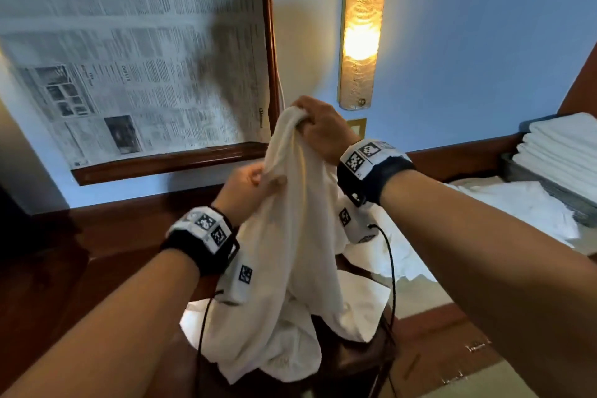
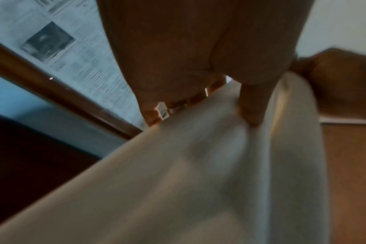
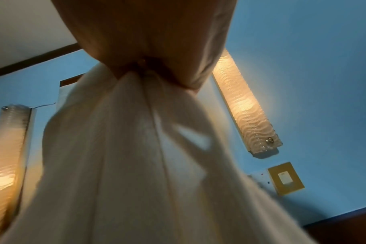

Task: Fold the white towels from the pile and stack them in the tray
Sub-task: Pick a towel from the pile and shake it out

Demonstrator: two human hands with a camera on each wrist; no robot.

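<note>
- Far left: newspaper [image 1: 129, 52] covers a wood-framed panel on the blue wall.
- Left hand [image 1: 248, 186]: fingers and thumb pinch a fold of the white towel [image 1: 290, 236], below the right hand.
- Towel hangs bunched between both hands; its lower end reaches the pile of white towels [image 1: 355, 307] on a dark wooden stool [image 1: 352, 362].
- Right hand [image 1: 323, 129]: raised higher, fingers clenched round the towel's top end.
- Lit wall lamp [image 1: 363, 26] behind the hands.
- Far right: folded white towels [image 1: 565, 152] stacked in a grey tray [image 1: 513, 168], on a crumpled white sheet [image 1: 504, 210], well apart from the hands.
</note>
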